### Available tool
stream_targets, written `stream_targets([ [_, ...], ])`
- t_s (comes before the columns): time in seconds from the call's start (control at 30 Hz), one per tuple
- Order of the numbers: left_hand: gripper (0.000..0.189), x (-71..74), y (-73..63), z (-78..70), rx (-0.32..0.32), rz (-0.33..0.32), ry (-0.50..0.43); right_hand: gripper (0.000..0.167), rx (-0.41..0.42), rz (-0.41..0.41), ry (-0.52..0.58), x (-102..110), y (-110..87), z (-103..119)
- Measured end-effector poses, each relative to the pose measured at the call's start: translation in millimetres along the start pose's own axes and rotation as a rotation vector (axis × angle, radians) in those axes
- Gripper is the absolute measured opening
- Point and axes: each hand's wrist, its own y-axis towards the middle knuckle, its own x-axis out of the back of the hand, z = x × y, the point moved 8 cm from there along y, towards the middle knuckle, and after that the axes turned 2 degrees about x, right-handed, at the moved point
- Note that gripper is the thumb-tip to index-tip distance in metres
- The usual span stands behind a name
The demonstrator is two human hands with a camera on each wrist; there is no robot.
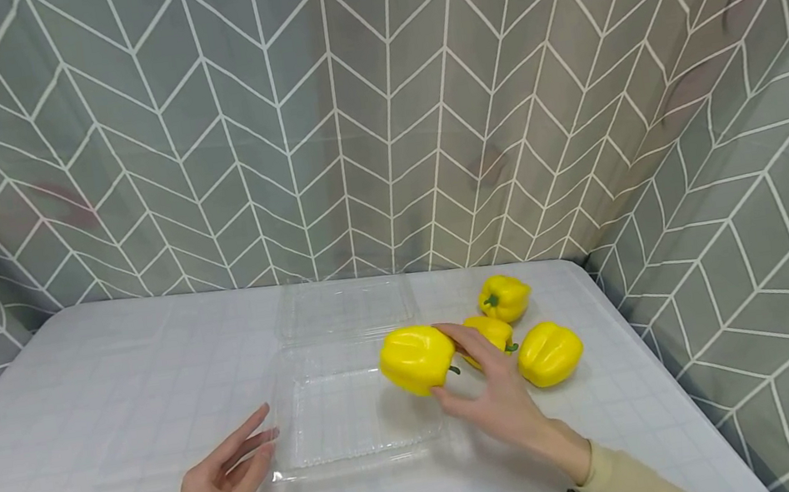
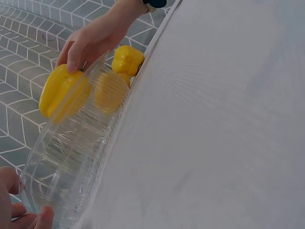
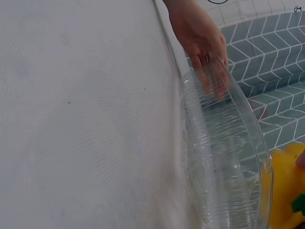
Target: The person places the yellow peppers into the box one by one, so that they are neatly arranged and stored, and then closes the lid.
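My right hand (image 1: 495,396) holds a yellow bell pepper (image 1: 416,359) between thumb and fingers, over the right part of a clear plastic clamshell container (image 1: 349,462). The pepper's green stem points right, towards the palm. In the left wrist view, this pepper (image 2: 57,93) hangs at the container's upper rim. My left hand (image 1: 219,481) is at the container's left edge, its fingers loosely extended and the fingertips right at the wall. The right wrist view shows the left hand's fingers (image 3: 209,76) behind the clear wall. The container's lid (image 1: 343,308) lies folded back, away from me.
Three more yellow bell peppers lie right of the container: one at the back (image 1: 504,298), one partly hidden behind my right hand (image 1: 490,332), and one at the right (image 1: 550,353). A white cloth covers the table (image 1: 119,385). Patterned grey curtains (image 1: 346,118) hang behind and beside it.
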Motion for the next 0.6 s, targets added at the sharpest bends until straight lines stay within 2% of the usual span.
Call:
stream_targets([
  [0.4,0.044,0.0,-0.5,0.8,0.029,-0.007,0.009,0.072,0.008,0.054,0.047,-17.7,8.8,2.5],
  [0.6,0.043,0.3,-1.0,1.0,0.042,-0.013,0.034,0.073,-0.027,0.097,0.060,-26.3,12.5,-0.7],
])
